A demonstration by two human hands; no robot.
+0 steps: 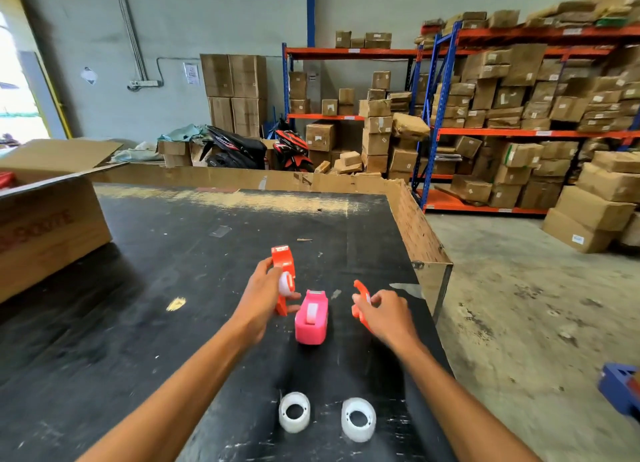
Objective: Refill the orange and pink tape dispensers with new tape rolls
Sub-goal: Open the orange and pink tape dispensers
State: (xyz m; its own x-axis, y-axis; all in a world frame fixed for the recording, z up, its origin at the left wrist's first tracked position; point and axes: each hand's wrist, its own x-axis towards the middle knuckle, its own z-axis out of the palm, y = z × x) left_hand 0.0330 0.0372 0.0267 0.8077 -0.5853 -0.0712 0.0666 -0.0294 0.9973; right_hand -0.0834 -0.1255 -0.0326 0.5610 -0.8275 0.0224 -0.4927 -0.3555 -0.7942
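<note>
My left hand (264, 293) grips the orange tape dispenser body (283, 259), held upright above the black table (173, 288), with a white core (286, 283) showing at its side. My right hand (386, 314) holds a separate orange dispenser part (360, 292) a little to the right. Between my hands the pink tape dispenser (311, 318) stands on the table with a white roll in its slot. Two new white tape rolls lie near the table's front edge, one on the left (294, 411) and one on the right (358, 419).
A large open cardboard box (48, 216) stands on the table's left. A cardboard wall (412, 219) lines the far and right table edges. Beyond are shelving racks (519, 115) full of boxes, two parked scooters (263, 146), and a blue object (620, 389) on the floor at right.
</note>
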